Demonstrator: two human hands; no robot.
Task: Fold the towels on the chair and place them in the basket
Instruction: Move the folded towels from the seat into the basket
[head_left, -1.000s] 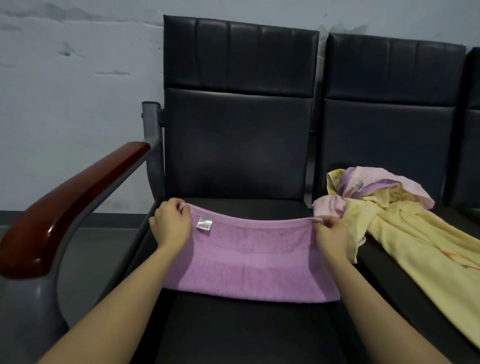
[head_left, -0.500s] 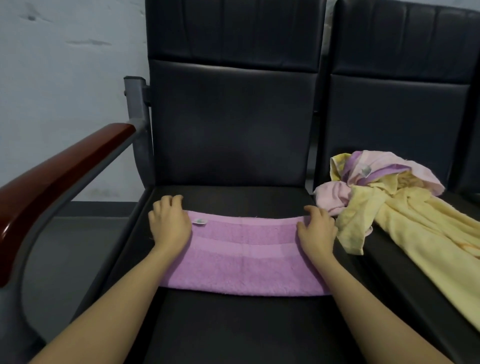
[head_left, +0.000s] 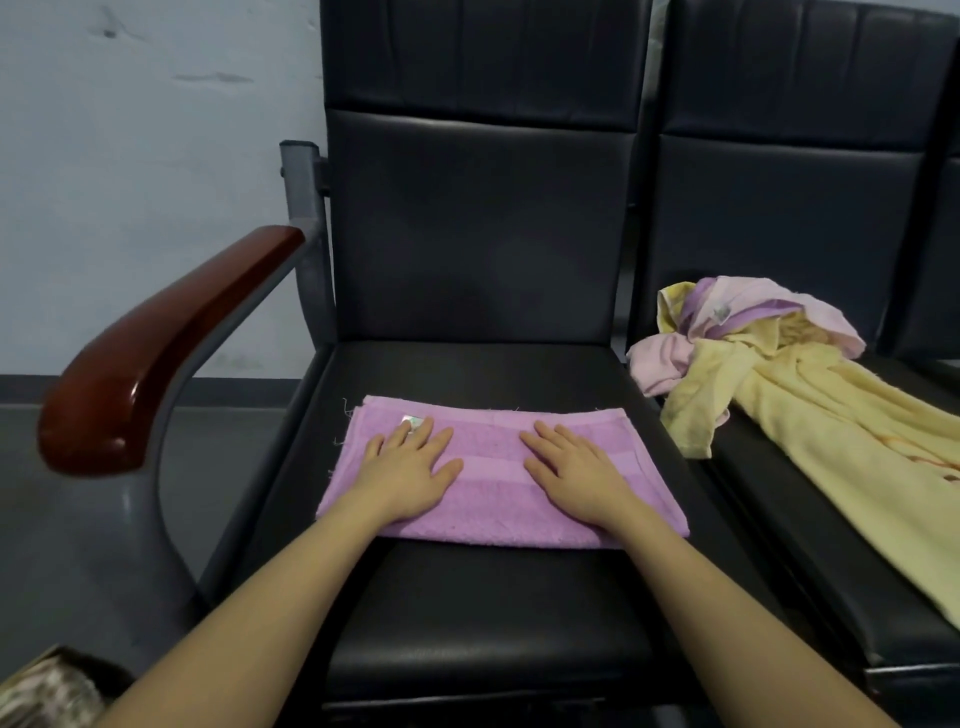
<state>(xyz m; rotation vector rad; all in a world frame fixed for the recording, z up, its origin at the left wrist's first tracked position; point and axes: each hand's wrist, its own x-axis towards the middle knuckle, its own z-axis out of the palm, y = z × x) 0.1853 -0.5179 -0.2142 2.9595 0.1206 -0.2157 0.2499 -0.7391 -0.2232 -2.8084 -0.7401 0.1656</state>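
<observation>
**Both hands flat on folded purple towel**

Left hand (head_left: 410, 470) and right hand (head_left: 574, 467) lie palm-down, fingers straight and spread, pressing on the purple towel (head_left: 493, 499); neither one grips anything. Towel is folded into a flat rectangle on the seat of the black chair (head_left: 467, 613), with frayed threads at its far-left corner. Left fingertips partly cover a small shiny label (head_left: 413, 420); its print is unreadable. On the next seat to the right sits a crumpled pile of towels (head_left: 753, 364), yellow, pink and purple, with the yellow one cut off by the frame edge. Wooden armrest (head_left: 156, 353) is on the left. At bottom left is a woven object (head_left: 47, 691), mostly cropped; cannot tell whether it's the basket.
</observation>
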